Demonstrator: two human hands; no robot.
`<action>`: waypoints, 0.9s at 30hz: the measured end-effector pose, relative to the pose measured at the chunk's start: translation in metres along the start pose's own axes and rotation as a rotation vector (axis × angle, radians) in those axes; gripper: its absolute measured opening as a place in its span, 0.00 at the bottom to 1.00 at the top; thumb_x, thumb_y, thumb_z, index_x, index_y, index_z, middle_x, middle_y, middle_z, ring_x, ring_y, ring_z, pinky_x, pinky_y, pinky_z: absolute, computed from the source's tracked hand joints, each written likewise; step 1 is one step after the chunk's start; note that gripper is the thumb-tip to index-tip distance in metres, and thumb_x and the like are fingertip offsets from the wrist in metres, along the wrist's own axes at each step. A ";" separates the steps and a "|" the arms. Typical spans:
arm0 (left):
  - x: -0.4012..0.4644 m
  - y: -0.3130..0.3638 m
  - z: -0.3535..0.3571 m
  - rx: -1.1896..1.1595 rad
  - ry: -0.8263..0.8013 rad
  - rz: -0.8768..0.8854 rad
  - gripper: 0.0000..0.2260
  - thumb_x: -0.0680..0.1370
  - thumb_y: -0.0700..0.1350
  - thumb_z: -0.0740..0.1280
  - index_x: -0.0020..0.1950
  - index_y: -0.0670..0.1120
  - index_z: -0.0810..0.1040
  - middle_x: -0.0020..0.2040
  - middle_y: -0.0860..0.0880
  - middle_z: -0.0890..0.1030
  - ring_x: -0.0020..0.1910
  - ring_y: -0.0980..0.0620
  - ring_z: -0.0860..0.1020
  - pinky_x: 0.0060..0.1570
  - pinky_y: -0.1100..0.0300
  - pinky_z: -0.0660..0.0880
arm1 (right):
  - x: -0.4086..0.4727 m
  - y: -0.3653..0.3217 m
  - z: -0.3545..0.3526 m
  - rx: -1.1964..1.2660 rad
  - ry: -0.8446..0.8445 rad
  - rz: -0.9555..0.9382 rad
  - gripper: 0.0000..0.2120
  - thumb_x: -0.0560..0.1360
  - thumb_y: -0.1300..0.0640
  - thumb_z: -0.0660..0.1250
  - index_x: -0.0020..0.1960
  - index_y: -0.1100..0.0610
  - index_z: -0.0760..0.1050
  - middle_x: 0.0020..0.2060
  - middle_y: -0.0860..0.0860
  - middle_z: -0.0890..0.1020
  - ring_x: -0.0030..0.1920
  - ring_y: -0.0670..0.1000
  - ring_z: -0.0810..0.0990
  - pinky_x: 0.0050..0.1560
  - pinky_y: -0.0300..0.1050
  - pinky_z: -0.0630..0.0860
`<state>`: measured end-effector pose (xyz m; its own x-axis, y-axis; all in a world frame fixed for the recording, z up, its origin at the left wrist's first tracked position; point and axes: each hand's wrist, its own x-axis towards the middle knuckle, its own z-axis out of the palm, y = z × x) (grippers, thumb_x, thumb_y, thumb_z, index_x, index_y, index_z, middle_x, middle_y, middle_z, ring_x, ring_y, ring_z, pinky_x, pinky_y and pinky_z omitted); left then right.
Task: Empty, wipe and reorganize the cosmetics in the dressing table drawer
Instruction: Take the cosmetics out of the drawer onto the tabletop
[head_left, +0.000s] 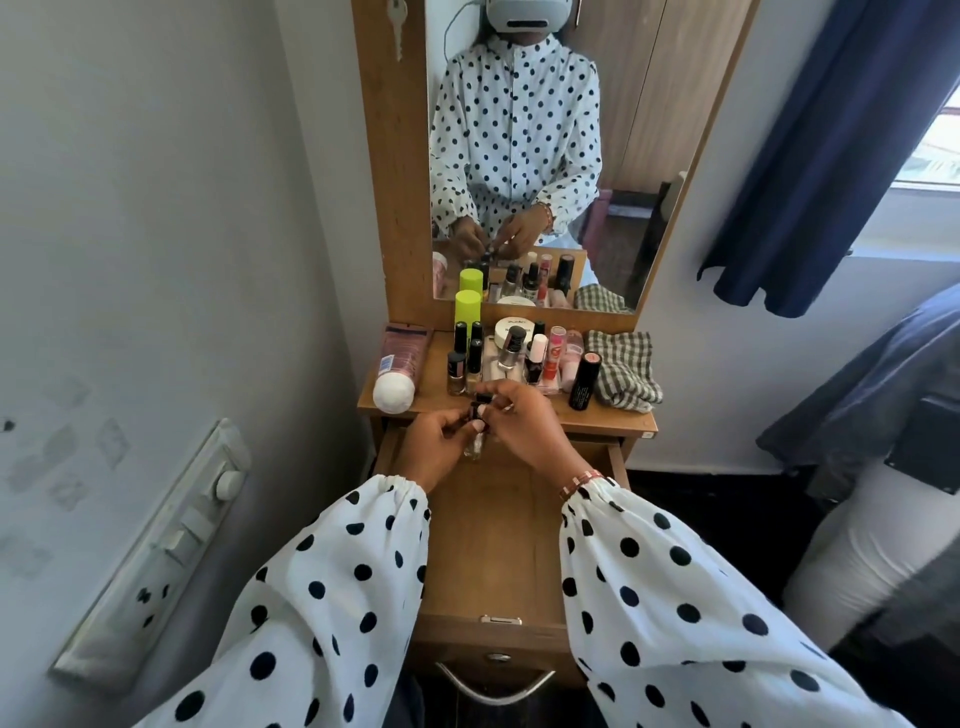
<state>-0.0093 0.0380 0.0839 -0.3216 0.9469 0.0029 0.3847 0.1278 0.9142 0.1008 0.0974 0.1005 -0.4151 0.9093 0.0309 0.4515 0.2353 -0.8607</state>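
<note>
Nearest, an open wooden drawer (493, 545) extends toward the viewer, its inside bare wood. Above its far end, two hands in polka-dot sleeves meet: the left hand (434, 449) and right hand (524, 421) both pinch a small clear nail polish bottle (477, 434) with a dark cap. Beyond, on the tabletop (608, 418), stand clustered cosmetics (511, 356), a pink tube (397, 369) at left, a black lipstick (584, 382) and a checked cloth (626, 371) at right. Behind rises a mirror (545, 156).
</note>
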 end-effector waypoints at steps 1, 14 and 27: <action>-0.001 0.000 0.000 0.004 -0.003 0.007 0.15 0.77 0.43 0.65 0.62 0.41 0.76 0.60 0.44 0.79 0.58 0.48 0.77 0.53 0.64 0.67 | 0.000 -0.001 -0.001 -0.031 -0.019 -0.001 0.10 0.76 0.63 0.63 0.55 0.56 0.77 0.42 0.47 0.79 0.38 0.43 0.76 0.37 0.35 0.74; -0.035 -0.050 0.014 -0.339 0.166 -0.226 0.10 0.78 0.41 0.62 0.57 0.42 0.78 0.46 0.47 0.81 0.42 0.53 0.78 0.40 0.64 0.75 | 0.018 -0.006 -0.039 -0.180 0.205 0.041 0.13 0.74 0.64 0.66 0.58 0.58 0.76 0.45 0.50 0.80 0.40 0.44 0.78 0.35 0.31 0.75; -0.042 -0.067 0.021 -0.159 0.111 -0.176 0.07 0.77 0.37 0.62 0.51 0.41 0.79 0.41 0.46 0.80 0.36 0.56 0.77 0.37 0.70 0.73 | 0.022 0.010 -0.036 -0.660 0.258 0.070 0.13 0.74 0.69 0.62 0.57 0.62 0.75 0.59 0.63 0.76 0.50 0.58 0.79 0.43 0.43 0.73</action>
<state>-0.0035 -0.0037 0.0139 -0.4679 0.8749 -0.1250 0.1763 0.2310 0.9568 0.1250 0.1323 0.1110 -0.2041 0.9630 0.1760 0.8884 0.2577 -0.3799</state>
